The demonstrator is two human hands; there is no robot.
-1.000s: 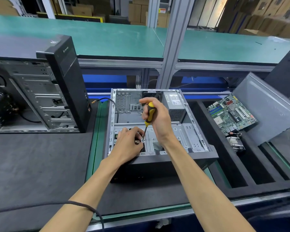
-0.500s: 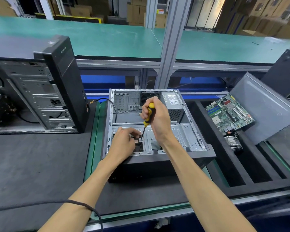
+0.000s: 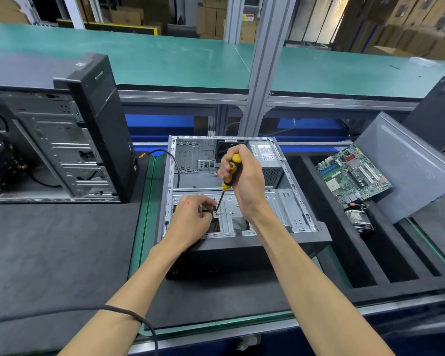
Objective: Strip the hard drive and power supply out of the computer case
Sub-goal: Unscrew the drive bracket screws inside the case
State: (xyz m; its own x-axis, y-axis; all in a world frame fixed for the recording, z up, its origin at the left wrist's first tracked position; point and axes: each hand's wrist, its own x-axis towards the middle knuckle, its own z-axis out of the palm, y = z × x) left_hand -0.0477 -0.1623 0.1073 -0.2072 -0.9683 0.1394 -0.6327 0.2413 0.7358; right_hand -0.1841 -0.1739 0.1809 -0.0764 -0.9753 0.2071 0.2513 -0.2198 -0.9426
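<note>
My right hand grips the screwdriver, its tip on a screw in the computer case; my left hand pinches something beside it.

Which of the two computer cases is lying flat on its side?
The middle case, where both hands work, lies flat with its open side up. The left case stands upright.

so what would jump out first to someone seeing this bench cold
The open computer case lying on its side at centre, with the right hand gripping a yellow-and-black screwdriver whose tip sits on a screw in the drive bracket, the left hand close beside it. To the right, a green motherboard lies in a black foam tray; at left stands a second, stripped tower.
</note>
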